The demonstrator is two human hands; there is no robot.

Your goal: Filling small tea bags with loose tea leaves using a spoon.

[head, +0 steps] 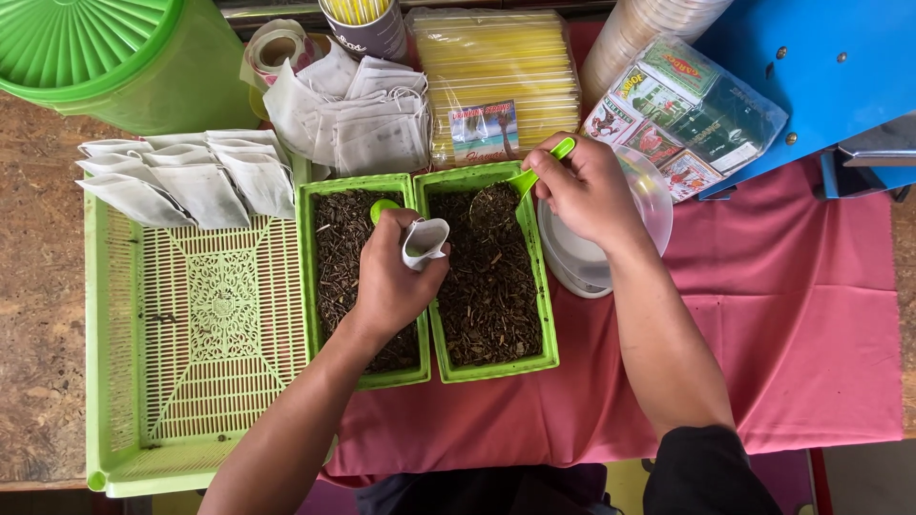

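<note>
Pink-clothed surface (pixel 811 315) below: my left hand (pixel 386 277) grips an open white pouch (pixel 424 241); the green scoop (pixel 530 176) clenched in my right hand (pixel 587 191) lies just right of it.

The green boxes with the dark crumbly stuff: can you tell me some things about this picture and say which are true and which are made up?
1. The right hand holds a green scoop over the right green box. True.
2. The left hand holds a red cup. False: it holds a small open white bag.
3. Filled white bags lie at the far end of the green lattice tray. True.
4. The cloth under the boxes is blue. False: it is pink.
</note>
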